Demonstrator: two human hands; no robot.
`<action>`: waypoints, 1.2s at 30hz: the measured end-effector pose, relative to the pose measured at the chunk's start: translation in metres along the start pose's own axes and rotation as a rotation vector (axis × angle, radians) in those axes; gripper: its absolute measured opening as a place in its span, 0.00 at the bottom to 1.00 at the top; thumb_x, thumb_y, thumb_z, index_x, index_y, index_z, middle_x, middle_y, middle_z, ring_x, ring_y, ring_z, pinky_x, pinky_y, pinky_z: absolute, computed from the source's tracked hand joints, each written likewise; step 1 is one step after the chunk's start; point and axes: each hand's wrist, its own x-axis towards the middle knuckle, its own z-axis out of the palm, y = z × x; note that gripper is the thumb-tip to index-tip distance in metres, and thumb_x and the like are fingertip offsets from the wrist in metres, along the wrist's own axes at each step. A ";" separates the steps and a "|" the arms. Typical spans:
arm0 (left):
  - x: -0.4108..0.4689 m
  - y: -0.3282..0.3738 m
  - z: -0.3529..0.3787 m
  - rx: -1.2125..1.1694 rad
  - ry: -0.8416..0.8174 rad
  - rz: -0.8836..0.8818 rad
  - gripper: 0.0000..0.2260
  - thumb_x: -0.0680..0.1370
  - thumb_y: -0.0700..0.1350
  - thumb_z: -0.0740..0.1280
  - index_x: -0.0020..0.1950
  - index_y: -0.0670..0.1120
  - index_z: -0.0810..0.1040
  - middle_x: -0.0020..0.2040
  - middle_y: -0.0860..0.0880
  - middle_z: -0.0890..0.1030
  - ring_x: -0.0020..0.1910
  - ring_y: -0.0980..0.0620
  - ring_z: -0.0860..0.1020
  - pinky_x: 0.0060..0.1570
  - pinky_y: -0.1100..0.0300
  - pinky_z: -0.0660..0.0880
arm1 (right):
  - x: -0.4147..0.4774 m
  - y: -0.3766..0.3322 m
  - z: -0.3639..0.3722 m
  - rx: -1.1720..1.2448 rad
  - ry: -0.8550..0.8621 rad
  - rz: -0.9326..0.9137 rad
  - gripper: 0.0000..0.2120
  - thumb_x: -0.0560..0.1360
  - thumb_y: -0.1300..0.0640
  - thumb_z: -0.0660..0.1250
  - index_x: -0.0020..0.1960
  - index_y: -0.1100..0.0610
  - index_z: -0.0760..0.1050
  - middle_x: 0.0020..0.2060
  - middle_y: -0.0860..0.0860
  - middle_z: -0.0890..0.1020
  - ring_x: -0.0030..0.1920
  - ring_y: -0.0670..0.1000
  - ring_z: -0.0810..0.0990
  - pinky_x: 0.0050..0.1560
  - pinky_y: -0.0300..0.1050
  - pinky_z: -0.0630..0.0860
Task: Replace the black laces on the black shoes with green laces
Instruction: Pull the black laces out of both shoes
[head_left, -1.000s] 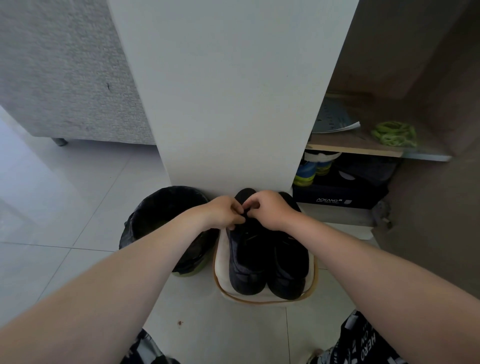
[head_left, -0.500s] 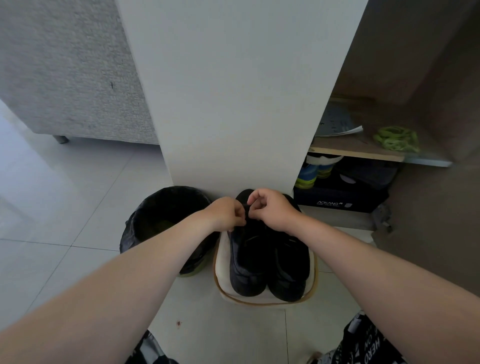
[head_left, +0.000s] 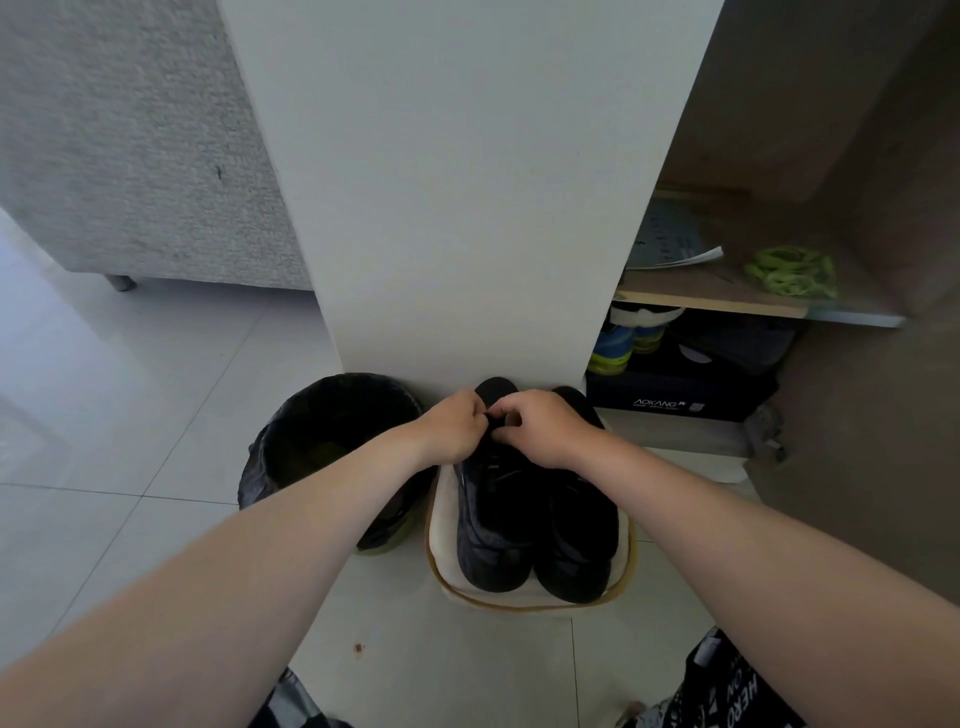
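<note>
Home entryway: pale tiled floor, grey fabric sofa on left, open wooden shoe cabinet on right, lined waste bin beside it.

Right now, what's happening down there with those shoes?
A person reaches down to a pair of black shoes sitting on a cream mat on the floor. Both the left hand and the right hand pinch at the black laces near the top of the shoe nearer the black bin. The green laces lie bundled on the shelf to the right, not yet used.
</note>
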 end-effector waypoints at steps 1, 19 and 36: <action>0.001 -0.001 0.000 -0.015 -0.001 -0.007 0.04 0.81 0.41 0.57 0.51 0.45 0.72 0.46 0.48 0.75 0.46 0.49 0.73 0.44 0.59 0.67 | 0.001 0.001 -0.002 0.004 0.032 0.003 0.11 0.76 0.54 0.72 0.57 0.51 0.83 0.45 0.47 0.82 0.47 0.48 0.79 0.45 0.39 0.67; 0.014 -0.021 -0.010 -0.392 -0.068 -0.122 0.04 0.79 0.39 0.65 0.54 0.42 0.74 0.41 0.46 0.82 0.37 0.52 0.81 0.40 0.60 0.81 | -0.018 -0.037 -0.052 -0.047 -0.649 0.385 0.25 0.84 0.41 0.53 0.53 0.57 0.81 0.38 0.54 0.87 0.31 0.54 0.83 0.39 0.46 0.77; 0.005 -0.020 -0.007 -0.119 -0.093 0.030 0.03 0.73 0.41 0.73 0.41 0.47 0.81 0.37 0.50 0.82 0.35 0.53 0.81 0.39 0.66 0.79 | 0.005 -0.009 -0.008 -0.034 0.151 0.054 0.05 0.76 0.51 0.72 0.43 0.51 0.81 0.41 0.45 0.82 0.46 0.48 0.79 0.45 0.45 0.73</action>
